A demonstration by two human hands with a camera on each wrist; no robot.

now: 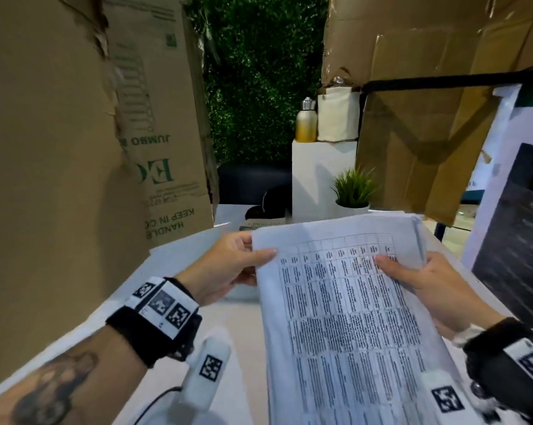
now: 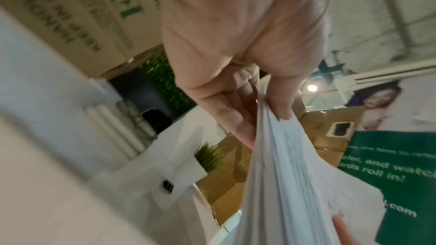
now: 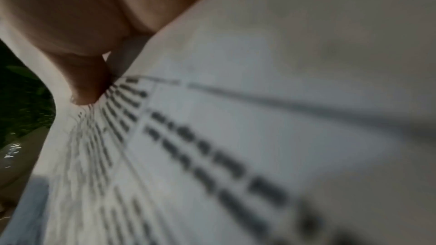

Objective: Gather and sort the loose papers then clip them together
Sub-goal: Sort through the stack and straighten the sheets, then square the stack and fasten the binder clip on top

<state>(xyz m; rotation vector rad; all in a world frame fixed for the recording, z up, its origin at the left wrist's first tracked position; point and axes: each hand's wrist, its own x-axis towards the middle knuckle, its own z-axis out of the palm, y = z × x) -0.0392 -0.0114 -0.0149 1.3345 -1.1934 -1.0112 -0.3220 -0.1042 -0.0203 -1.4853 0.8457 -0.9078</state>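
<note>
The table [image 1: 228, 332] is hemmed by cardboard [image 1: 59, 148] on the left and a board [image 1: 516, 228] on the right; the papers [image 1: 351, 317] are held above it (a clip [image 2: 168, 185] lies beyond), pinched at the far corners by the left hand [image 1: 225, 268] and the right hand [image 1: 427, 283].

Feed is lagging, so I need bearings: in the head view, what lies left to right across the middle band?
Printed cardboard box → left hand → stack of papers → right hand → dark poster.
</note>
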